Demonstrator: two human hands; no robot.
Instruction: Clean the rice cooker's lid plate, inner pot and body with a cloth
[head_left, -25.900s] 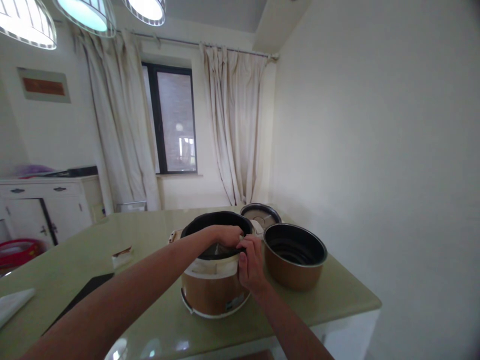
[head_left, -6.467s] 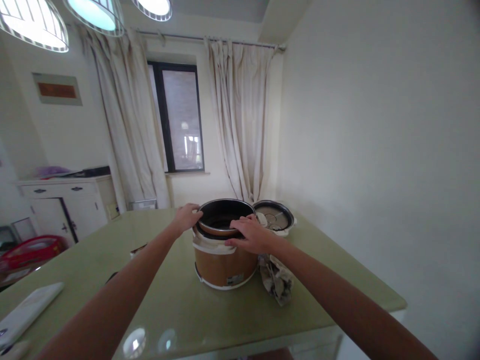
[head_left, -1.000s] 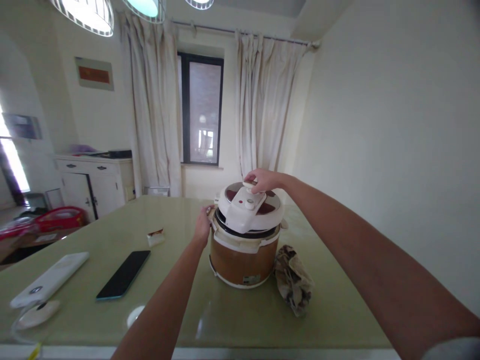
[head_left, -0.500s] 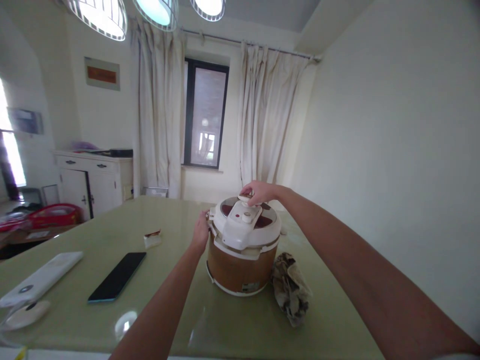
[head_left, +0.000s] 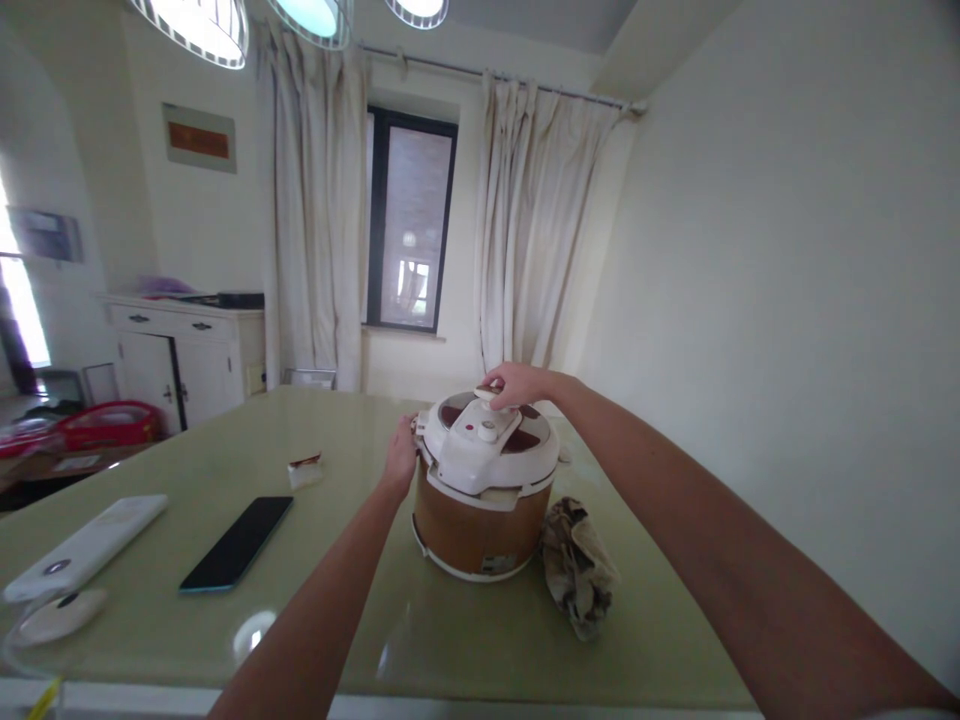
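Right grip (head_left: pixel 516 382) clasping the knob (head_left: pixel 487 394), left grip (head_left: pixel 401 455) on the side: my gold-brown cooker (head_left: pixel 472 525), white lid (head_left: pixel 459 472), dark-red panels (head_left: pixel 522 441), near the front edge of the counter (head_left: pixel 450 650)!

cloth (head_left: pixel 577 568) crowds cooker (head_left: pixel 472 525) at right; front open

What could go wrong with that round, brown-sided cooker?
The left hand is at the side of the cooker, near the round, white plastic lid, and might get pinched. The right hand grips the lid from above; a twist might push the cooker onto the crumpled, patterned cloth beside it.
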